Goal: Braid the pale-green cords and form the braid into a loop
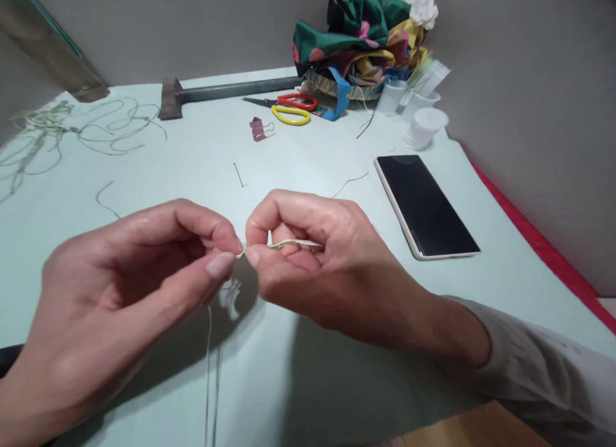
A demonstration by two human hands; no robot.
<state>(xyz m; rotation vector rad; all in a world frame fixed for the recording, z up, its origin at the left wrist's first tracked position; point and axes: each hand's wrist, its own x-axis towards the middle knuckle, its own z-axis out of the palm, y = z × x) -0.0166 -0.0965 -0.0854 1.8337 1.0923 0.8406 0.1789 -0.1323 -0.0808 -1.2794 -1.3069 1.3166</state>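
Note:
My left hand (139, 286) pinches a thin pale cord between thumb and forefinger, near the middle of the view. Close beside it, my right hand (317, 261) is closed on the same cord, thumb against forefinger. A short green and white knotted part of the cord (278, 245) shows inside the curl of my right fingers, and a white strand runs on toward the palm. The fingertips of the two hands are nearly touching. Thin loose strands (208, 370) hang below my left hand toward the near edge.
On the pale table (183, 171) lie a hammer (171, 99), scissors (291, 115), a dark red binder clip (258, 129), a nail (239, 175) and a phone (426, 203). Tangled cords (48, 129) are at far left. A basket of fabric (346, 84) and white spools (427, 126) stand at the back.

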